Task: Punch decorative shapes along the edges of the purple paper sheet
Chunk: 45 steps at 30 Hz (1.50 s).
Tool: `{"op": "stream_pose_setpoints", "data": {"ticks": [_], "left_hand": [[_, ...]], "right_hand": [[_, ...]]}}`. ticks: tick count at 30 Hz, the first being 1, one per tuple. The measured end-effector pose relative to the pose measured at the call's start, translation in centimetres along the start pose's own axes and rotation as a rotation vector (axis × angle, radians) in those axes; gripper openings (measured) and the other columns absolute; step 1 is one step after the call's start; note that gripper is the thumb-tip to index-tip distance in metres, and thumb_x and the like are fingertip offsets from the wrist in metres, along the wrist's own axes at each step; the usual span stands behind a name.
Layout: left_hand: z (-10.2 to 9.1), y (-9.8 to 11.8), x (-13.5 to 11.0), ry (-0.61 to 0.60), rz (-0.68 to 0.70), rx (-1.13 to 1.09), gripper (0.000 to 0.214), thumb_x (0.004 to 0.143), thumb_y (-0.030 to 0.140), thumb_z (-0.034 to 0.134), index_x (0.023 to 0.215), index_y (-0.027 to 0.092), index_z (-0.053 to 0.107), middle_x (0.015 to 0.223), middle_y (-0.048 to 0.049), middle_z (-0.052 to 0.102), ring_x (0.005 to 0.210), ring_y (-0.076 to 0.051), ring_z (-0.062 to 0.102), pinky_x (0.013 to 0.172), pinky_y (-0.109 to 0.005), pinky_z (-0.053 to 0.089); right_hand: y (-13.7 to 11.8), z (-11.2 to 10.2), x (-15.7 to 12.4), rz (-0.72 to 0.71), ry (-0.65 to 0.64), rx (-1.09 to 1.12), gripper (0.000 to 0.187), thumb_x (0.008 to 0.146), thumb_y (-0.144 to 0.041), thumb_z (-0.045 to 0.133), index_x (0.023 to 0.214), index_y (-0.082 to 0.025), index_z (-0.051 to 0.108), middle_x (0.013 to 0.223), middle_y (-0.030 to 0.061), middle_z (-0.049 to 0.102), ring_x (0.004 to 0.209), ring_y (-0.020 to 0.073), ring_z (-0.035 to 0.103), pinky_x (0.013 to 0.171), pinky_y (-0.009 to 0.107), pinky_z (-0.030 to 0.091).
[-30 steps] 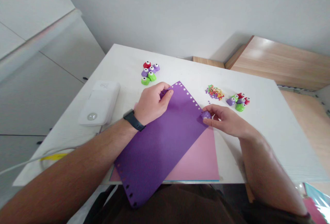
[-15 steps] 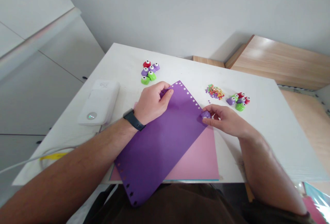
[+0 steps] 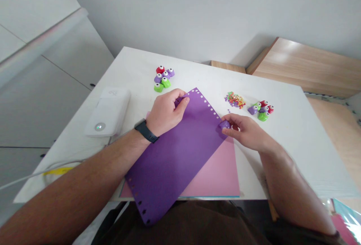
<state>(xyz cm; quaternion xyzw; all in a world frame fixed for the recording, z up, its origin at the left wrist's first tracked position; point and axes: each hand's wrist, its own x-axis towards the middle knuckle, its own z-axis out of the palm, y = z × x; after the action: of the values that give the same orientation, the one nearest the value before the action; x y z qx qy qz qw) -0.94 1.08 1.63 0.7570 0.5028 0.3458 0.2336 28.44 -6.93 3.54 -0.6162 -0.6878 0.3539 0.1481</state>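
Two bare hands work at a purple sheet [image 3: 180, 147], which lies aslant over a pink sheet [image 3: 214, 179] on a white table [image 3: 296, 143], its lowest corner extending past the near table edge. Left hand [image 3: 166, 111]: thumb and fingers are closed in a pinch on the upper left margin of the purple sheet, thumb uppermost; the tips of the other fingers are hidden. A dark watch [image 3: 146, 130] encircles the wrist. Right hand [image 3: 248, 130]: thumb and fingers are partly curled, gripping a purple punch [image 3: 225, 124] set at the right-hand corner of the purple sheet. Star-shaped holes [image 3: 209, 105] run in a row along the upper right edge, reaching nearly to this punch; further star shapes, darker in tone, line the lower left edge. Beyond the right hand lies a heap of multicoloured scraps [image 3: 235, 101], with a few purple bits nearer the fingers. Just right of the heap stands a cluster of red, green and purple punches [image 3: 263, 116]; a second cluster [image 3: 166, 83], similarly coloured, stands beyond the left hand. At left, a white device [image 3: 108, 111] rests on the table near a pale cable [image 3: 25, 181].
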Motion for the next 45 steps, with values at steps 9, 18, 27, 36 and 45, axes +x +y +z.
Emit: {"op": "stream_pose_setpoints", "data": {"ticks": [9, 18, 27, 36, 45], "left_hand": [[0.0, -0.1, 0.0, -0.003, -0.002, -0.003, 0.028, 0.101, 0.044, 0.059, 0.103, 0.02, 0.073, 0.093, -0.0039, 0.078, 0.077, -0.019, 0.066, 0.074, -0.033, 0.046], [-0.1, 0.1, 0.0, -0.009, -0.003, 0.008, 0.027, 0.1, 0.043, 0.059, 0.103, 0.02, 0.073, 0.09, -0.0036, 0.077, 0.072, -0.019, 0.063, 0.071, -0.033, 0.045], [-0.1, 0.0, 0.0, -0.018, -0.004, 0.014, 0.029, 0.101, 0.045, 0.057, 0.103, 0.02, 0.072, 0.089, -0.0041, 0.077, 0.071, -0.019, 0.062, 0.069, -0.032, 0.044], [-0.1, -0.1, 0.1, -0.025, 0.005, 0.004, 0.029, 0.101, 0.044, 0.058, 0.105, 0.02, 0.073, 0.091, -0.0041, 0.077, 0.07, -0.018, 0.062, 0.069, -0.032, 0.043], [-0.1, -0.1, 0.0, -0.024, -0.008, 0.01, 0.029, 0.101, 0.045, 0.057, 0.103, 0.021, 0.072, 0.089, -0.0038, 0.077, 0.072, -0.019, 0.063, 0.07, -0.033, 0.045]], "right_hand": [[-0.5, 0.4, -0.1, 0.007, 0.035, -0.062, 0.022, 0.09, -0.034, 0.07, 0.109, -0.023, 0.073, 0.085, -0.0005, 0.071, 0.075, 0.018, 0.056, 0.073, 0.034, 0.043], [-0.9, 0.7, -0.1, -0.003, 0.045, -0.104, 0.019, 0.093, -0.032, 0.066, 0.109, -0.024, 0.073, 0.093, 0.003, 0.075, 0.079, 0.0202, 0.061, 0.074, 0.035, 0.044], [-0.9, 1.0, -0.1, -0.016, 0.083, -0.119, 0.016, 0.092, -0.029, 0.066, 0.107, -0.025, 0.071, 0.093, 0.0034, 0.075, 0.079, 0.0209, 0.063, 0.076, 0.035, 0.045], [-0.5, 1.0, 0.3, -0.008, 0.113, -0.086, 0.024, 0.091, -0.032, 0.068, 0.113, -0.023, 0.072, 0.092, 0.0031, 0.073, 0.079, 0.02, 0.06, 0.076, 0.035, 0.045], [0.6, -0.4, 0.1, -0.042, 0.098, -0.008, 0.026, 0.095, -0.036, 0.068, 0.117, -0.024, 0.071, 0.095, 0.0025, 0.072, 0.078, 0.0189, 0.059, 0.076, 0.036, 0.047]]}}
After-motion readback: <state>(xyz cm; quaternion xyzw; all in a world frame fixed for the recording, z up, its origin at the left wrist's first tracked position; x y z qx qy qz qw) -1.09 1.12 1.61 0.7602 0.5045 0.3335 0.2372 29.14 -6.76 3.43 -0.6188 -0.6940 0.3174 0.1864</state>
